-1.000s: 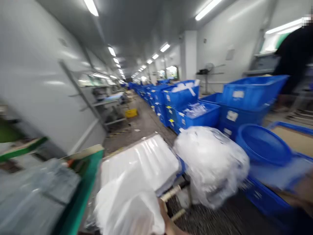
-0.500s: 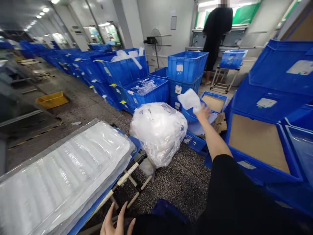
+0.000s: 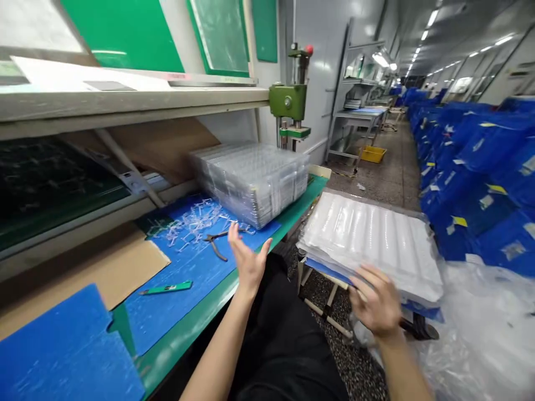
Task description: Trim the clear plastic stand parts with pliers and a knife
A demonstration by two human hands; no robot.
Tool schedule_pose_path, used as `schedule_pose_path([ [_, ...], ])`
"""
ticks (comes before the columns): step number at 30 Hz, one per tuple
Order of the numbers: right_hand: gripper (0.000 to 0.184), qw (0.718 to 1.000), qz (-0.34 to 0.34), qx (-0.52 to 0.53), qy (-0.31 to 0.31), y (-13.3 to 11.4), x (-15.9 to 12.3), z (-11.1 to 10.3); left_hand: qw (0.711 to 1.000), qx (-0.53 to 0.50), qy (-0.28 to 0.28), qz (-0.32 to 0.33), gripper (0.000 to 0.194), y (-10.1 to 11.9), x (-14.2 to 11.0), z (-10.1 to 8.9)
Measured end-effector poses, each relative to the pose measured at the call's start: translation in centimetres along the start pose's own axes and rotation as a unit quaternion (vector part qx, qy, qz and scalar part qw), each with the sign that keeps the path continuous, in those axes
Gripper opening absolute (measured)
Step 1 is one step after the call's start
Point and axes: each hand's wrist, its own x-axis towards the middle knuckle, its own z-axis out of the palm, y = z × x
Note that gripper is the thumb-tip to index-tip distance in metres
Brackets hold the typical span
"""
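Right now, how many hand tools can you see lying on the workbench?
2: the pliers beside the left hand, and the green utility knife near the cardboard. Others may be hidden by the clear plastic trays.

Our left hand (image 3: 249,263) is upright, thumb and fingers spread; our right hand (image 3: 377,302), farther right, is blurred, fingers loosely bent.

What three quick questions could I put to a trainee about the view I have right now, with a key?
1. True or false: the pliers lie on brown cardboard.
2. Which is nearest the right hand? A: green-handled tool; B: white sheet stack; C: green press.
3. Fill in: the yellow bin stands on the ____.

Key: 1 False, they lie on a blue sheet; 2 B; 3 floor.
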Motion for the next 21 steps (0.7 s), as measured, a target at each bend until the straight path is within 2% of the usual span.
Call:
schedule_pose_path([
  [2, 0.021, 1.000, -0.020, -0.006, 0.014, -0.1, 2.8, 1.9, 0.997, -0.019, -0.067, -0.015, 0.089, -0.8, 0.8, 0.9],
  [6, 0.025, 0.999, -0.003, -0.034, -0.036, 1.9, 8.1, 5.5, 0.995, -0.014, -0.097, 0.015, 0.065, -1.1, 0.2, 3.2],
  [9, 0.021, 0.995, 0.037, -0.068, -0.066, 3.3, 7.4, 6.4, 0.992, -0.023, -0.117, 0.034, 0.062, -1.5, -1.0, 4.4],
  [11, 0.019, 0.986, 0.099, -0.122, -0.050, 4.7, 5.0, 5.0, 0.987, -0.045, -0.140, 0.059, 0.057, -1.9, -2.2, 4.9],
  [13, 0.021, 0.958, 0.198, -0.206, -0.010, 7.1, 2.0, 1.2, 0.980, -0.067, -0.164, 0.091, 0.051, -2.5, -4.1, 5.0],
  [14, 0.025, 0.932, 0.259, -0.253, 0.015, 8.7, 0.3, -1.7, 0.976, -0.074, -0.177, 0.103, 0.049, -2.9, -5.1, 5.0],
  [16, 0.032, 0.859, 0.383, -0.337, 0.054, 12.0, -3.6, -8.8, 0.968, -0.093, -0.204, 0.112, 0.046, -4.0, -7.2, 4.8],
  [18, 0.037, 0.784, 0.487, -0.382, 0.053, 14.9, -7.9, -15.9, 0.961, -0.108, -0.227, 0.119, 0.037, -5.3, -9.0, 4.6],
  [19, 0.038, 0.751, 0.530, -0.392, 0.041, 16.0, -10.1, -18.7, 0.957, -0.115, -0.237, 0.121, 0.033, -5.8, -9.8, 4.6],
  [21, 0.039, 0.700, 0.598, -0.391, 0.006, 17.8, -14.2, -22.2, 0.951, -0.124, -0.259, 0.119, 0.029, -6.3, -11.2, 4.7],
])
